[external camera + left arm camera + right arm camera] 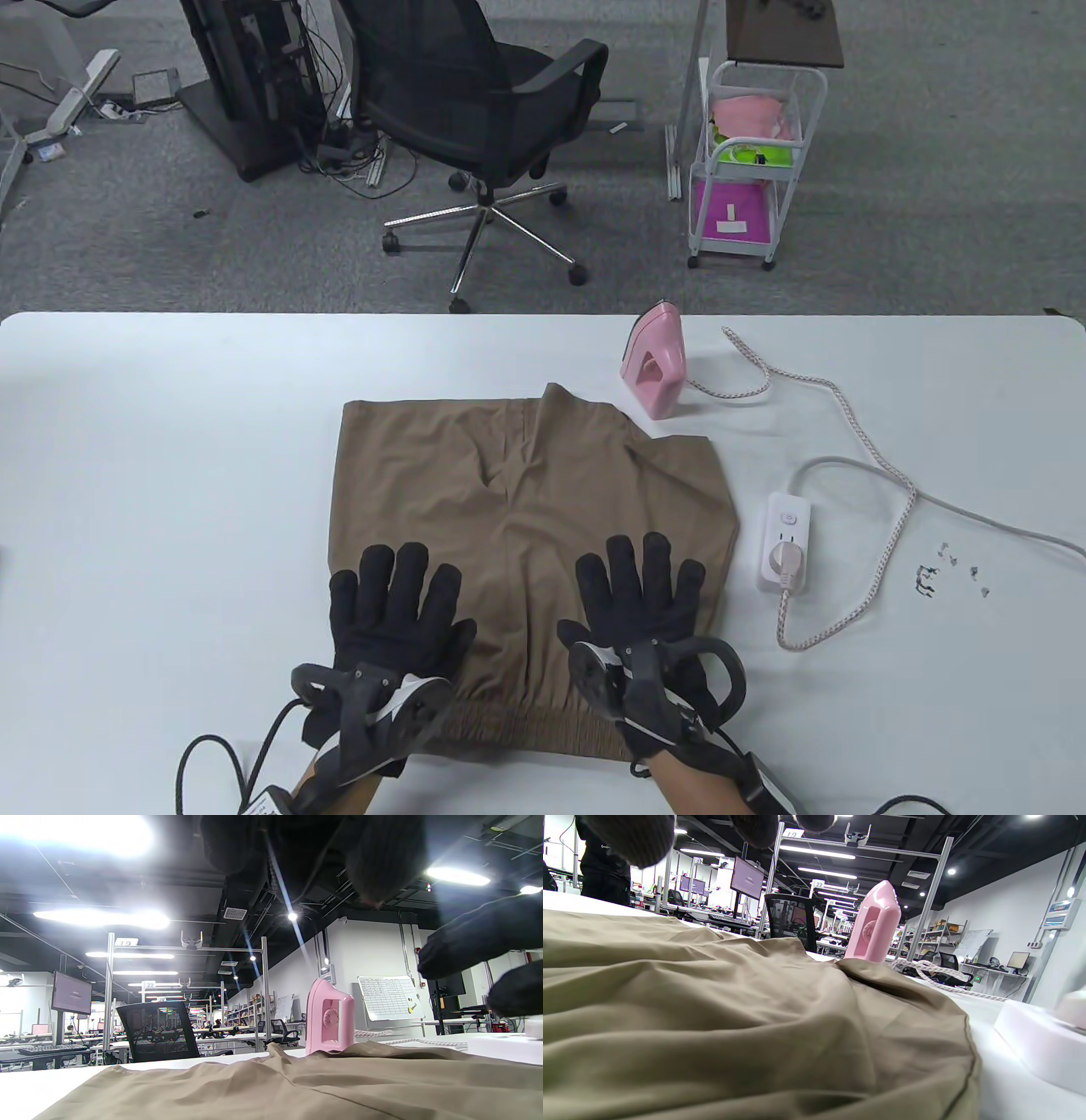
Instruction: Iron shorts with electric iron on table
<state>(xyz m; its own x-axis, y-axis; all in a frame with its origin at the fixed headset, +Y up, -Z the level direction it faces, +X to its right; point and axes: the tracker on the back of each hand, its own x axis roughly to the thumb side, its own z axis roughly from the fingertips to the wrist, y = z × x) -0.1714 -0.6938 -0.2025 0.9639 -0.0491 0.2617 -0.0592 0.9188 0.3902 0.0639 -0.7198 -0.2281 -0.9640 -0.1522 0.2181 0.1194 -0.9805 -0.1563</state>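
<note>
Smoothing step, judging by the pose: left hand and right hand both spread flat, fingers apart, pressing the tan woven shorts near the elastic waistband, gripping nothing. Best done by sweeping outward toward the leg hems, chasing the folds at the far right corner (plainly rumpled in the right wrist view). Pink electric iron upright on its heel just beyond the shorts, untouched. White wire trolley on the floor, holding pink and green items.
</note>
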